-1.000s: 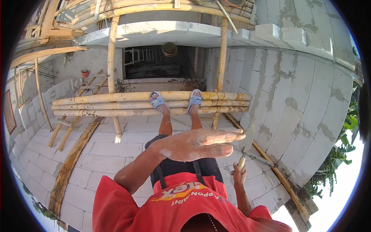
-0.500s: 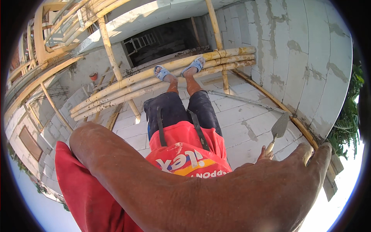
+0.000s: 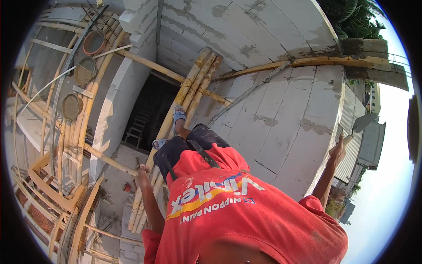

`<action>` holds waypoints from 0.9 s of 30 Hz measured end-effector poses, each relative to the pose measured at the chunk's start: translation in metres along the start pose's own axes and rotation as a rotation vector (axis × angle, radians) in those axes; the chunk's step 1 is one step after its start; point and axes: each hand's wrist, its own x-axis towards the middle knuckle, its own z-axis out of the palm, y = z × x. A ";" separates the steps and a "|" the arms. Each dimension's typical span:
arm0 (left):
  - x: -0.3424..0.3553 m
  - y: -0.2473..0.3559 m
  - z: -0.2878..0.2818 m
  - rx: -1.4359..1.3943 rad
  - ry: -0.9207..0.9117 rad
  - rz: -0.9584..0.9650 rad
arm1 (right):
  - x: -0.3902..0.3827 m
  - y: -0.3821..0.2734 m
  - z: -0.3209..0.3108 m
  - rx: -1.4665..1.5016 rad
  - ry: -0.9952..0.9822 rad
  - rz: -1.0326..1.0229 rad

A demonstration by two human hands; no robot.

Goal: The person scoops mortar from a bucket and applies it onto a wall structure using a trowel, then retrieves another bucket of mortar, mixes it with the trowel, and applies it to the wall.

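My right hand [image 3: 337, 152] is closed around the light handle of a pointed trowel [image 3: 365, 122], held out at the right beyond the edge of the pale block wall [image 3: 285, 132]. Grey residue coats the trowel's blade. At the left, my left hand [image 3: 143, 178] hangs beside a bundle of bamboo poles [image 3: 190, 94], its fingers extended and nothing seen in them. Whether it touches the poles I cannot tell. My feet, in blue sandals [image 3: 178, 115], stand on those poles.
Several round tubs [image 3: 94, 42] of grey material sit on the bamboo scaffold at the left. A dark doorway [image 3: 144, 115] with a small ladder [image 3: 137, 128] opens below. Timber [image 3: 369, 64] juts past the wall at the upper right; corrugated roofing [image 3: 351, 132] lies beyond.
My left arm, earlier across my chest with its hand at the right, has swung down to the left. The trowel in my right hand is farther out to the right. The view has turned.
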 end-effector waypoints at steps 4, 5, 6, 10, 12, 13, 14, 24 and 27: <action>-0.032 -0.034 0.025 0.227 -0.036 -0.142 | 0.039 0.099 -0.039 0.276 -0.260 0.265; -0.026 -0.053 0.018 0.280 -0.039 -0.164 | 0.037 0.104 -0.032 0.290 -0.335 0.255; -0.027 -0.055 0.014 0.253 0.008 -0.162 | 0.034 0.108 -0.029 0.310 -0.342 0.240; -0.024 -0.072 -0.025 0.194 -0.002 -0.161 | 0.053 0.155 -0.026 0.335 -0.397 -0.047; -0.016 -0.068 -0.044 0.206 -0.008 -0.092 | 0.044 0.158 -0.021 0.333 -0.436 -0.299; -0.018 -0.059 -0.051 0.172 0.007 -0.083 | 0.043 0.155 -0.018 0.384 -0.407 -0.147; -0.019 -0.050 -0.057 0.139 0.024 -0.074 | 0.039 0.148 -0.016 0.399 -0.394 -0.063; 0.049 0.023 -0.075 0.175 -0.111 0.158 | 0.026 0.116 -0.021 0.509 -0.206 0.362; 0.018 0.093 -0.019 0.323 -0.138 0.167 | -0.006 0.083 -0.017 0.569 -0.166 0.418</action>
